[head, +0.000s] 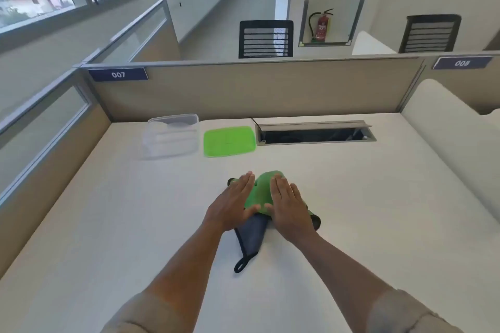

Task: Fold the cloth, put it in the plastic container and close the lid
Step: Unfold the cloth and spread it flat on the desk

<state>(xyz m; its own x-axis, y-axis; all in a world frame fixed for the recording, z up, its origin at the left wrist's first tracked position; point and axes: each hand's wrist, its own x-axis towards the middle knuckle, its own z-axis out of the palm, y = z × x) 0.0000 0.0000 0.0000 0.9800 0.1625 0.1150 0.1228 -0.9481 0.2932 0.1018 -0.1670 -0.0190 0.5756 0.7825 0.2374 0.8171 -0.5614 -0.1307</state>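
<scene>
Now both hands (235, 201) (288, 207) flat on cloth (259, 192), no grip; container (173, 135) & lid (229, 141) beyond, unobstructed.

both arms reach fwd, forearms bare, sleeves pushed up near elbows. left hand (234, 203) lies flat, palm down, fingers straight & together, thumb angled inward. right hand (289, 207) flat too, palm down, fingers together. thumbs nearly meet btwn the hands.
</scene>
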